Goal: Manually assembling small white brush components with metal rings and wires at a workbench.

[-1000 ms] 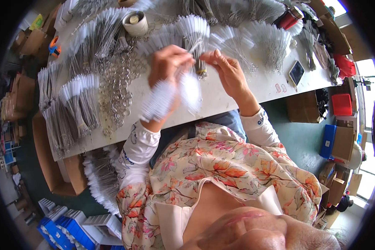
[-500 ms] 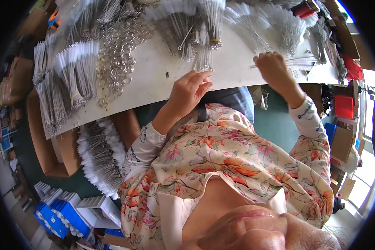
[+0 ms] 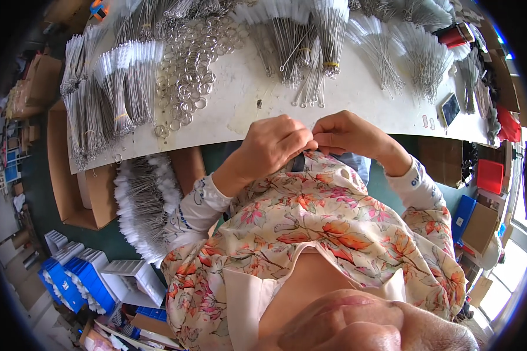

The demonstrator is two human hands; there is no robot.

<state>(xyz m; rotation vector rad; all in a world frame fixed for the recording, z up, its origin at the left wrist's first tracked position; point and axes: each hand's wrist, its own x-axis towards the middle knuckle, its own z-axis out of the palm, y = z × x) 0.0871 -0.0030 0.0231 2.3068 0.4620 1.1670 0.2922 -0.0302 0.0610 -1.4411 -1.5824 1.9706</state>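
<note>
My left hand (image 3: 275, 143) and my right hand (image 3: 354, 137) meet in front of me at the table's near edge, their fingertips pinched together. Whatever they hold is hidden by the fingers. Just beyond them on the white table (image 3: 228, 120), a small group of thin wire brushes (image 3: 311, 93) lies with looped ends toward me. Behind it stands a banded bundle of white-bristled wire brushes (image 3: 331, 38). To the left of these spreads a pile of metal split rings (image 3: 187, 82).
More brush bundles (image 3: 114, 93) cover the table's left side, and others (image 3: 424, 61) its right. A phone (image 3: 449, 109) lies near the right edge. Below on the left are an open cardboard box (image 3: 79, 187), a mass of white brushes (image 3: 146, 210) and blue crates (image 3: 91, 281).
My right hand has come left and toward me to meet the left hand. Thin wires that lay by it at the right no longer show there. The view has shifted slightly.
</note>
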